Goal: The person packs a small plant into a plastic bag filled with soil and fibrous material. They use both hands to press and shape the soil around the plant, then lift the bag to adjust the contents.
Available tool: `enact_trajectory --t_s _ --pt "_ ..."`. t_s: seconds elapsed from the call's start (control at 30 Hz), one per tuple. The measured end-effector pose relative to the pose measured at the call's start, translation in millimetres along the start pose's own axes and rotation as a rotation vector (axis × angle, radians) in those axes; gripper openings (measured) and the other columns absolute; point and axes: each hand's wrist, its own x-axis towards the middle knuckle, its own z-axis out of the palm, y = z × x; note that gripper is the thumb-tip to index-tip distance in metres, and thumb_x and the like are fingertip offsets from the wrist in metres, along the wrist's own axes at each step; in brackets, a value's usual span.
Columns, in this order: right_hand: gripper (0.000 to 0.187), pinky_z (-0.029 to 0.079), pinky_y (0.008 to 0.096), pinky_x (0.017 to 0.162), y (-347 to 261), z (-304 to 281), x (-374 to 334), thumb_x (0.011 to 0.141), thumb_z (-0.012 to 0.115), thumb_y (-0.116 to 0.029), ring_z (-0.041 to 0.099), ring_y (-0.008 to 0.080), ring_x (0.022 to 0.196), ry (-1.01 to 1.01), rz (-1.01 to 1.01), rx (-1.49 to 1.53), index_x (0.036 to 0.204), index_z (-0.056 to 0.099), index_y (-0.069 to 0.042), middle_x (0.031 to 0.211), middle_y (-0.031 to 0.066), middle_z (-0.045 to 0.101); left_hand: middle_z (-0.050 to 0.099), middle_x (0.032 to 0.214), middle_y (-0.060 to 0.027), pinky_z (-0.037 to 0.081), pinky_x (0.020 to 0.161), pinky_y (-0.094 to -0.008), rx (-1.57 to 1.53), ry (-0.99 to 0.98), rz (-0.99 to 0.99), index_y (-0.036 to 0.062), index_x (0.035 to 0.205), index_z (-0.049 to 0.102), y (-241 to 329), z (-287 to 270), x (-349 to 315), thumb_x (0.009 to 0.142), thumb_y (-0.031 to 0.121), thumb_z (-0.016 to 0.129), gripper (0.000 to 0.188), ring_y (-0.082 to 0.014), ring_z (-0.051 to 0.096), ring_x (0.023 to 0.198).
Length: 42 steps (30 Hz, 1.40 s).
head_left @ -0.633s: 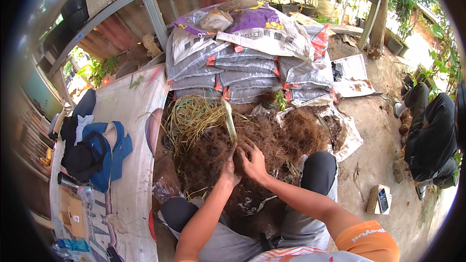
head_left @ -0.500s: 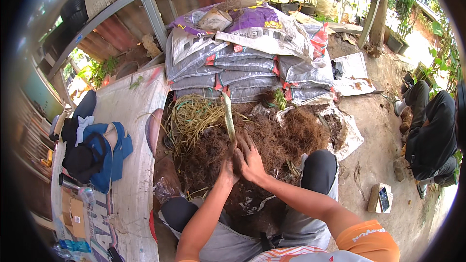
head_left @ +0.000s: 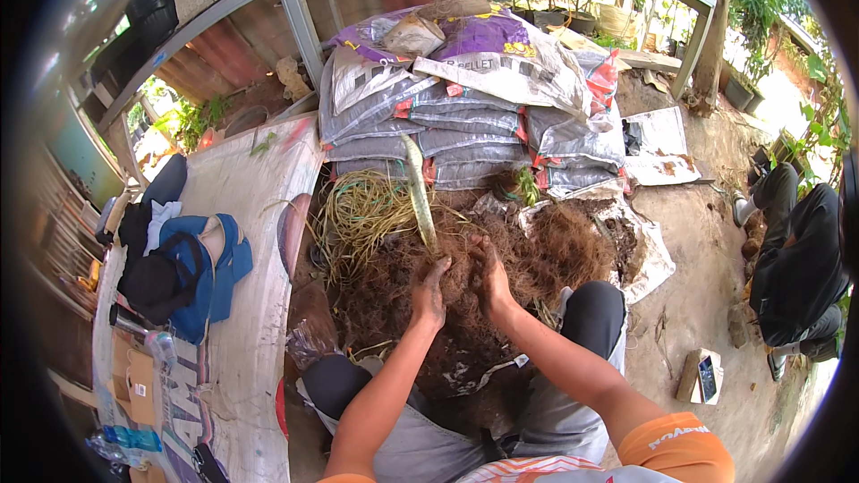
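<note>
A long, tapering, mottled green-and-pale leaf (head_left: 417, 190) stands tilted, its tip in front of the stacked bags and its lower end down in brown coir fibre (head_left: 461, 261). My left hand (head_left: 430, 293) is beside the leaf's lower end, dirty fingers extended and slightly curved; whether they touch the leaf is unclear. Facing it, my right hand (head_left: 491, 279) is open with fingers pointing away from me. Loose fibre lies between my two palms, which stand apart. The leaf's very base is hidden in the fibre.
Stacked bags (head_left: 465, 143) rise behind the fibre heap. Dry yellowish strands (head_left: 367, 215) lie at its left, a white sack (head_left: 651, 259) at its right. A board (head_left: 242, 304) on the left carries a blue bag (head_left: 201, 304). A phone (head_left: 708, 377) rests on a block; another person's legs (head_left: 792, 259) are far right.
My hands have come apart from being pressed together; the right one moved right. The leaf now stands higher against the bags. The whole view has shifted slightly.
</note>
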Motion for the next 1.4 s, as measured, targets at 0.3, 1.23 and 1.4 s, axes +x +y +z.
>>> enact_trajectory --t_s 0.3,1.23,1.4 --pt "0.044 0.043 0.045 0.096 16 -13 9 0.094 0.035 -0.042 0.056 0.024 0.108 -0.226 0.404 0.243 0.122 0.056 -0.016 0.118 0.0049 0.06 0.047 0.13 -0.013 0.039 0.095 -0.0429 0.472 -0.223 0.234 0.0003 0.109 0.063 -21 -11 -8 0.083 0.037 0.07 0.045 -0.0257 0.043 0.122" --pt "0.034 0.04 0.0338 0.098 49 2 12 0.098 0.042 -0.031 0.052 0.0222 0.113 -0.117 0.108 0.036 0.123 0.05 -0.009 0.127 0.0111 0.053 0.063 0.101 -0.0145 0.049 0.074 -0.0359 0.378 0.34 0.211 -0.0082 0.115 0.053 -34 -4 -7 0.091 0.022 0.061 0.039 -0.0237 0.061 0.083" --pt "0.056 0.038 0.0423 0.101 -1 18 -6 0.09 0.046 -0.055 0.054 0.0227 0.111 -0.198 0.433 0.242 0.124 0.052 -0.011 0.125 0.0097 0.056 0.062 0.104 -0.0121 0.046 0.085 -0.0352 0.257 0.148 0.342 -0.0026 0.117 0.054 -28 -24 12 0.091 0.027 0.062 0.04 -0.0217 0.059 0.093"
